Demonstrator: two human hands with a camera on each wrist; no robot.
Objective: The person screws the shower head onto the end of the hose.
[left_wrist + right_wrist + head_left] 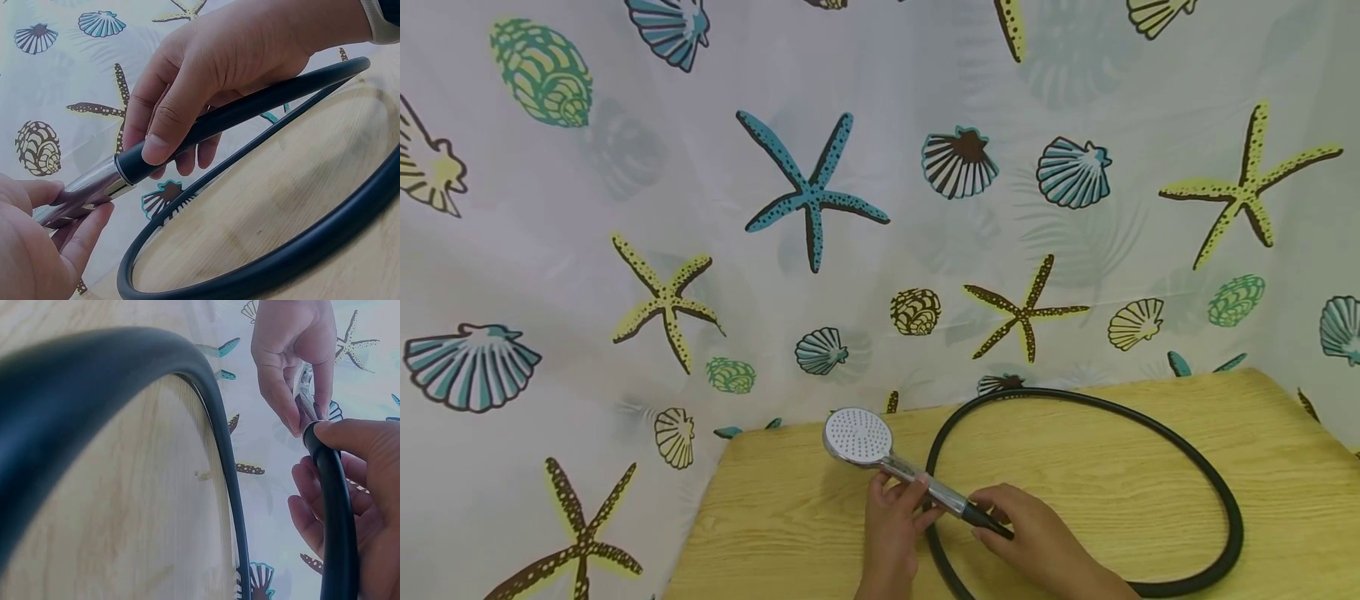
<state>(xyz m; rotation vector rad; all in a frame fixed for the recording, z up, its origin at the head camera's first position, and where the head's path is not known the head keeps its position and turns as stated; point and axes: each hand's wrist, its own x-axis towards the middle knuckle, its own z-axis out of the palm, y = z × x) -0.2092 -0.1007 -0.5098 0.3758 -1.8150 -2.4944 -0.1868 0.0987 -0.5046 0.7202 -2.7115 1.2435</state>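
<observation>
A chrome shower head [858, 435] with a round white spray face is held above the table, its face upward and its handle sloping down to the right. My left hand [891, 529] grips the chrome handle [103, 179] between thumb and fingers. At the handle's lower end, my right hand [1037, 533] pinches the black end of a hose [334, 481], thumb on top. The hose end meets the metal rim of the handle; whether it is screwed on cannot be told. From there the black hose [1213, 475] runs in a large loop over the table.
The hose lies on a light wood-grain table [775, 500] with rounded corners. Behind and beside it hangs a white curtain [880, 292] printed with starfish and shells. The far part of the hose loop reaches the table's back edge by the curtain.
</observation>
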